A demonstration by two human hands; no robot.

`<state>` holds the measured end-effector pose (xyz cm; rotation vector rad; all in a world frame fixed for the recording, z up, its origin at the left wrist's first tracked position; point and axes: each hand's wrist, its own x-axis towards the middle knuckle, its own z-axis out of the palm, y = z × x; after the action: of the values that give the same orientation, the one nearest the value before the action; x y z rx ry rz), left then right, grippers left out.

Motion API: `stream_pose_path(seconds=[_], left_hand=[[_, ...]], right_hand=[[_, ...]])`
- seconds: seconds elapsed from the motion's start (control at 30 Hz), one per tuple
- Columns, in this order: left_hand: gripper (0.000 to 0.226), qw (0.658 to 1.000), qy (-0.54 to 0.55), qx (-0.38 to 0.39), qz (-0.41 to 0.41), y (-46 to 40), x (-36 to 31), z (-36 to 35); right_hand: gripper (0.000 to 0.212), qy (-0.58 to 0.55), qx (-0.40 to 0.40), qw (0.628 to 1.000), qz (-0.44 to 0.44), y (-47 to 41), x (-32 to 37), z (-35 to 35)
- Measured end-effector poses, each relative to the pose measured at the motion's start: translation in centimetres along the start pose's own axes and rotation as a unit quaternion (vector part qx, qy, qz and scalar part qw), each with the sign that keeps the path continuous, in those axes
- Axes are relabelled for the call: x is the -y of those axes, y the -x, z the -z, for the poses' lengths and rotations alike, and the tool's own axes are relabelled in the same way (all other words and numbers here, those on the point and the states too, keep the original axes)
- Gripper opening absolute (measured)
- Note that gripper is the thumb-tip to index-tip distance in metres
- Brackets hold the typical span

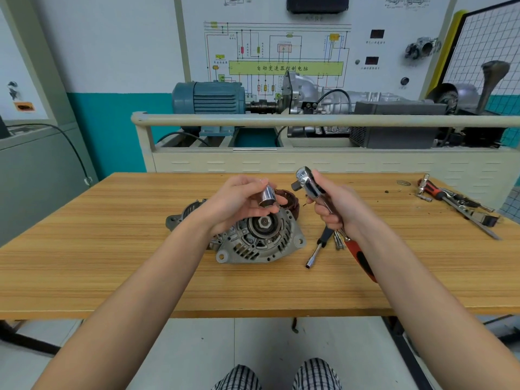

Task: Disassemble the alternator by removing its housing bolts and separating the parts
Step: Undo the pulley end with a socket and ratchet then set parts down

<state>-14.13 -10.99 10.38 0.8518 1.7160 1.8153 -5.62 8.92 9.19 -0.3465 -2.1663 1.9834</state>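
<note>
Both our hands hover above the desk's middle: our left hand [239, 201] pinches a shiny steel socket [267, 196], while our right hand [336, 206] grips a chrome ratchet [308, 182] with a red-black handle. Below them rests the grey, ribbed cast-metal alternator [253, 240], copper windings [287, 197] behind it.

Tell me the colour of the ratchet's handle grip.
Red with black, on the ratchet in the right hand; head view, the only one.

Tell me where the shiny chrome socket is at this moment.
In the head view, the shiny chrome socket is pinched in the left hand, above the grey alternator, left of the chrome ratchet wrench.
</note>
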Motion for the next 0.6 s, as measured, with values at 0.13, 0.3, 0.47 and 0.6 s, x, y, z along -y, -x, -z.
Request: stream_pose_path(seconds=[0.13,0.3,0.47,0.6], left_hand=[[0.028,0.999,0.034,-0.021,0.026,0.4,-0.2,-0.3],[0.019,0.998,-0.006,-0.064,0.015,0.4,0.1,-0.7],[0.012,0.995,-0.035,-0.090,0.014,-0.2,0.2,-1.8],[0.019,0.994,-0.068,-0.081,0.005,-0.7,0.2,-1.8]], right_hand=[[0.064,-0.006,0.007,1.000,0.009,0.6,0.4,-0.1],[0.063,0.000,-0.022,1.000,0.015,0.9,0.4,0.2],[0.058,0.003,-0.057,0.998,0.014,0.5,0.0,1.1],[0.055,-0.004,-0.075,0.997,0.018,0.2,-0.3,2.0]])
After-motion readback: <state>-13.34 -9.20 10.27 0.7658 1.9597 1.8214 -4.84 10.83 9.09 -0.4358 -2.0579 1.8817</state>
